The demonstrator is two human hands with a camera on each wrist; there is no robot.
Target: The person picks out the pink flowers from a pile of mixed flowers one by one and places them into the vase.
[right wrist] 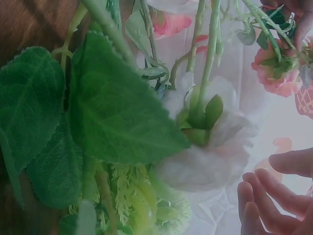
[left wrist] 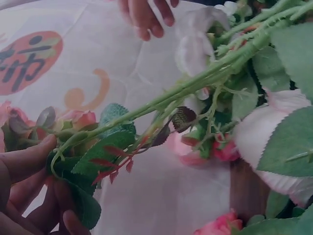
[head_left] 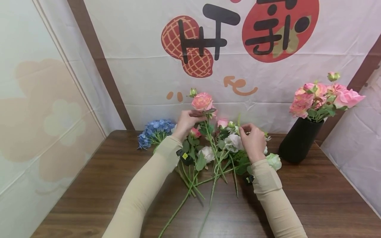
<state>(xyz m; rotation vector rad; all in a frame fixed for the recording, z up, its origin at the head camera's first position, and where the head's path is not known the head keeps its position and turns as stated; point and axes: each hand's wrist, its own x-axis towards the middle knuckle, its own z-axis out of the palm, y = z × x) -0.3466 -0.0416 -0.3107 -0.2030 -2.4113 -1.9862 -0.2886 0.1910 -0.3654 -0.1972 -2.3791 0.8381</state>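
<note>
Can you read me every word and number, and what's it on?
"生", sideways, across the peanut drawing on the cloth backdrop.
"柿", most likely: sideways on the red circle, partly cut off by the picture's edge.
Too small to read: marks on the left wrist device and right wrist device.

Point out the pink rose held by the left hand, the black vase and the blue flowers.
Pink rose (head_left: 202, 101): head view, on the middle of its bloom.
Black vase (head_left: 300, 140): head view, on its side wall.
Blue flowers (head_left: 159, 127): head view, on the petals.
</note>
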